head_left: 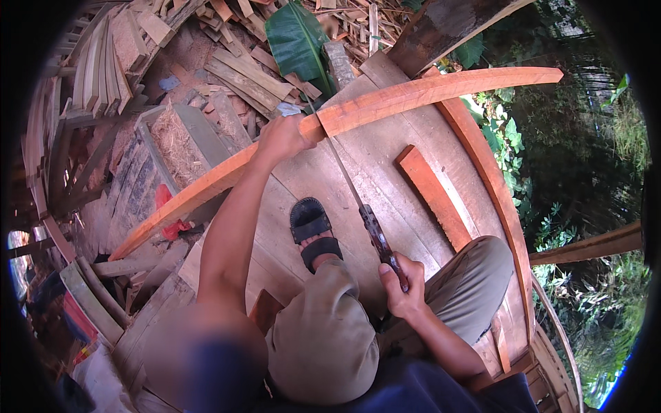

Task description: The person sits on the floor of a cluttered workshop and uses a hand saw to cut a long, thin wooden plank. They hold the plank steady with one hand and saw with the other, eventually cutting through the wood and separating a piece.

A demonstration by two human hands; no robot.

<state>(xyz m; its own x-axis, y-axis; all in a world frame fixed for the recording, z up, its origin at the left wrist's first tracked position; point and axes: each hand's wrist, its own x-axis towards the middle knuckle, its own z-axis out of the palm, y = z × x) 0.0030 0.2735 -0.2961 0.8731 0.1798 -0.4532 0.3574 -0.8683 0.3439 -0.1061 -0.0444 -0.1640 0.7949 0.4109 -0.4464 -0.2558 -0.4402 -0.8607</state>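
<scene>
A person holds a long curved orange plank and a machete over weathered boards.

Left hand grips the plank's middle, far side; right hand closes round the machete handle, blade touching the plank.

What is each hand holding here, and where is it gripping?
The left hand grips the long curved orange plank near its middle. The right hand holds a long-bladed knife by its dark handle, with the blade reaching up to the plank.

A large green leaf lies among scrap wood offcuts; a short reddish board rests on the plank platform.
</scene>
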